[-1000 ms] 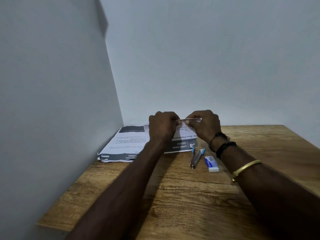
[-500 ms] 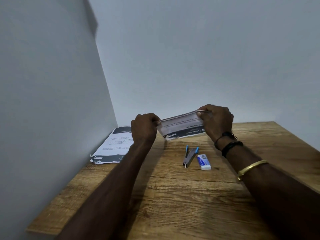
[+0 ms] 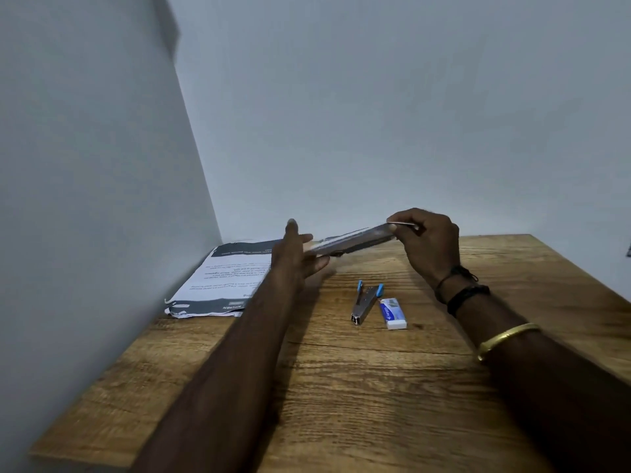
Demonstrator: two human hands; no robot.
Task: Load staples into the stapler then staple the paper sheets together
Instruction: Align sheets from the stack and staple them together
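Paper sheets (image 3: 351,242) hang pinched in my right hand (image 3: 426,240), left hand (image 3: 297,257) flat against their edge; I judge a loose pinch could fan them.

Just short of the right hand (image 3: 426,240), on the person's side and a little to its left, the stapler (image 3: 363,303) and staple box (image 3: 392,313) lie side by side on the table (image 3: 375,397), in the way of a low pass. The held sheets (image 3: 355,242) bridge the gap across to the left hand (image 3: 297,257). Left of that hand, a paper stack (image 3: 222,281) fills the corner against the side wall (image 3: 85,199) (tight there). Behind both wrists, toward the person, the wood gives room.
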